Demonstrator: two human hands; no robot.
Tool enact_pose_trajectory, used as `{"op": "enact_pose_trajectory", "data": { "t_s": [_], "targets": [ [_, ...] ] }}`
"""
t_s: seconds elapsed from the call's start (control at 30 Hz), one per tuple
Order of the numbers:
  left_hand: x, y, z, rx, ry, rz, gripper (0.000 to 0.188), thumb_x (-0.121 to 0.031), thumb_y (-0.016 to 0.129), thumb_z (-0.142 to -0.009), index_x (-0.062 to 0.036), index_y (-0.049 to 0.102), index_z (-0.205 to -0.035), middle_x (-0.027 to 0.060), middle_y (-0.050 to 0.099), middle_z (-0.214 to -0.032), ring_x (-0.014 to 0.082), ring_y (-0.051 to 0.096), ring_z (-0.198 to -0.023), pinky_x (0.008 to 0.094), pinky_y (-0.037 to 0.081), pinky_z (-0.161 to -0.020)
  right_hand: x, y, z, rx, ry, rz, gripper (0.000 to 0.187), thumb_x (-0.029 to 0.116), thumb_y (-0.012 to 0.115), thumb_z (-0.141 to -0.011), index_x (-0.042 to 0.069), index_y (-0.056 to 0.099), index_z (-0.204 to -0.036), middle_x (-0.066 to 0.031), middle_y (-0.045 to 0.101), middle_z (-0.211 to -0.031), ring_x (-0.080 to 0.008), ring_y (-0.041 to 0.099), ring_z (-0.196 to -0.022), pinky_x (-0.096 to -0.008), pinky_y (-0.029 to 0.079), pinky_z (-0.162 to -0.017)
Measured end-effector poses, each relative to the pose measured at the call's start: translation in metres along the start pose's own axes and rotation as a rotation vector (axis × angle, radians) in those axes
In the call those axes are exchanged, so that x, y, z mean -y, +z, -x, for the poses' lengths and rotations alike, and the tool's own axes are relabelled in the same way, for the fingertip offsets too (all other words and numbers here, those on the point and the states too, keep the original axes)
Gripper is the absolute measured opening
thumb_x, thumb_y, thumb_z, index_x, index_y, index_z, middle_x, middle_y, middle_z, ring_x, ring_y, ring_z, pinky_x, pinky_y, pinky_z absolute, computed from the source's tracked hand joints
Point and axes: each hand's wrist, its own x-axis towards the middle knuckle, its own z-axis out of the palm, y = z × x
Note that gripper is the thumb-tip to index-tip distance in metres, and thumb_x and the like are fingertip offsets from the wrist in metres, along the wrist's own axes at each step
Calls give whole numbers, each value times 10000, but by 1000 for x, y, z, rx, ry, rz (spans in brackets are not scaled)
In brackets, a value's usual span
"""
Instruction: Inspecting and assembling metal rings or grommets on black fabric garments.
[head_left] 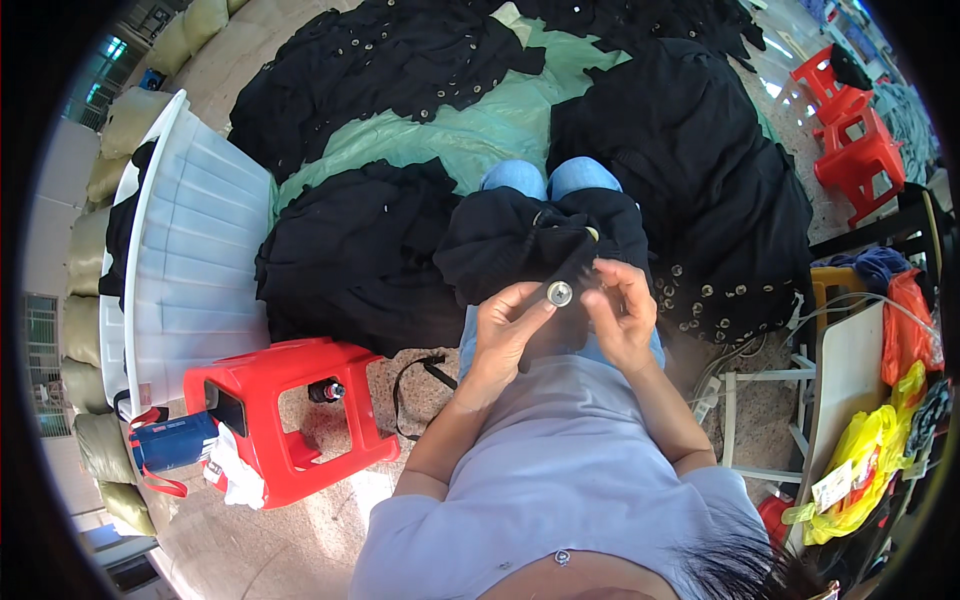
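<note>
Over my lap lies a black knitted garment (490, 240). My left hand (503, 325) pinches its edge, the thumb close beside a round, shiny button (559, 293) on the cloth. Just to the right, my right hand (626, 312) is raised with fingers curled toward the thumb. Anything between those fingertips is too small and blurred to make out. A second, paler button (592, 233) shows higher on the black cloth.
Black garment heaps (680, 160) with many buttons surround my knees, partly on green sheeting (440, 140). At left stand a white tub (200, 230) and a red stool (270, 380). On the right are red stools (862, 160), a pale board (845, 400) and a yellow bag (865, 455).
</note>
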Motion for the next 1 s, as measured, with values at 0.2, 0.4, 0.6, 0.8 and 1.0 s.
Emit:
{"op": "enact_pose_trajectory", "data": {
  "t_s": [0.2, 0.4, 0.6, 0.8, 1.0],
  "targets": [
    [-6, 0, 2, 33, 21, 1, 194, -45, 686, -895, 4, 675, -1082, 22, 699, -971, 55, 627, -851, 205, 496, -747, 16, -11, -24, 297, -357, 180, 394, -23, 699, -680, 56, 694, -1065, -79, 632, -768, -194, 617, -636, -291, 493, -558],
    [-11, -5, 3, 123, 30, -199, 217, -41, 690, -867, 7, 652, -1075, 10, 673, -981, 54, 597, -878, 218, 476, -779, 9, -9, -20, 268, -174, 34, 287, -102, 666, -719, 1, 685, -986, -86, 659, -883, -181, 627, -760, -272, 499, -660],
    [-5, -4, 0, 22, 132, -223, 267, -5, 697, -849, -22, 654, -1113, 43, 668, -1021, 79, 601, -899, 214, 460, -830, -3, 3, -11, 198, 46, -174, 160, -86, 685, -818, -7, 677, -957, -53, 644, -889, -104, 571, -771, -228, 447, -688],
    [5, -8, -6, 15, 266, -408, 240, 31, 693, -829, 5, 669, -1067, 61, 688, -980, 119, 635, -902, 253, 493, -817, -1, 17, -2, 138, 202, -389, 131, -42, 699, -853, 1, 669, -973, -3, 625, -863, -52, 522, -728, -202, 412, -645],
    [5, -1, -6, -122, 473, -608, 212, 60, 687, -797, 23, 660, -1004, 84, 664, -902, 153, 637, -834, 254, 488, -769, 11, 20, -8, 79, 259, -504, 126, 82, 659, -924, 26, 638, -1035, 7, 595, -860, -56, 512, -733, -193, 413, -697]
  ]
}}
